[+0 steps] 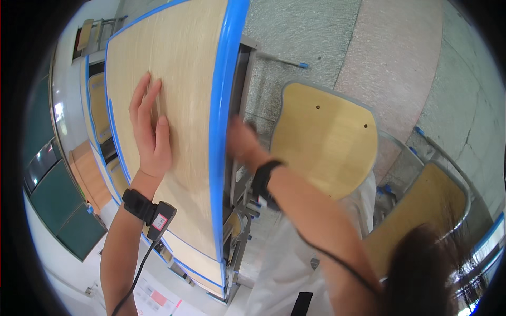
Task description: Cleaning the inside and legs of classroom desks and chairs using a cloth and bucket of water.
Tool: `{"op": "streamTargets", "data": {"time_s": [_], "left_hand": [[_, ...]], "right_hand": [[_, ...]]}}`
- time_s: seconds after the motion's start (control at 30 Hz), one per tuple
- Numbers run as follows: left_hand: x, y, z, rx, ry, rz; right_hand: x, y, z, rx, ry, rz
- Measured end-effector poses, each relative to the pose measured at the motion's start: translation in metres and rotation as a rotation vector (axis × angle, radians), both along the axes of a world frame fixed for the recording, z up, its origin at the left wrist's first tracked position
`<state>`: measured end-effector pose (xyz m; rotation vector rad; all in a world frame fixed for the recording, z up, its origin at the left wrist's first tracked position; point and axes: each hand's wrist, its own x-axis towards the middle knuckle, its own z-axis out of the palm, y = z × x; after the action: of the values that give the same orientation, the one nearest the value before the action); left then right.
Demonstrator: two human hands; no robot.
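A school desk's pale wood top (182,130) with a bright blue edge strip (221,118) lies before me. My left hand (150,122) rests on or just over the desktop, fingers spread a little and holding nothing. At the open side of the desk, below the blue edge, is my right hand (245,140), blurred, with its fingertips partly hidden at the storage compartment (243,79). Whether it holds anything cannot be seen. Each wrist wears a black strap; a small black device (162,219) with a cable is on the left one.
A wooden chair seat (324,138) stands close to the desk's open side. Another chair (423,205) is at the lower right. More desks and chairs (101,106) are beyond the desktop, near a green chalkboard (51,197). Metal chair and desk legs (280,59) reach across the floor.
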<state>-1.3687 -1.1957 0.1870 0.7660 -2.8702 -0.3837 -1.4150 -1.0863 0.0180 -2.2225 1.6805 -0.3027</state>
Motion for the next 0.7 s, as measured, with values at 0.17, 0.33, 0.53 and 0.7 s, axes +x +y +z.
{"op": "streamTargets", "data": {"time_s": [0.17, 0.33, 0.53, 0.7], "left_hand": [[0.007, -0.001, 0.005, -0.021, -0.047, 0.011], [-0.004, 0.001, 0.001, 0.004, -0.017, -0.008], [-0.005, 0.003, -0.001, 0.041, -0.002, -0.006], [0.004, 0.001, 0.002, 0.011, -0.034, -0.001]], "right_hand": [[0.021, 0.003, 0.006, 0.015, -0.224, -0.033], [-0.096, -0.056, 0.003, -0.001, -0.266, -0.485], [0.057, 0.032, -0.029, -0.080, -0.332, -0.138], [-0.004, 0.005, 0.002, -0.019, -0.363, -0.231]]}}
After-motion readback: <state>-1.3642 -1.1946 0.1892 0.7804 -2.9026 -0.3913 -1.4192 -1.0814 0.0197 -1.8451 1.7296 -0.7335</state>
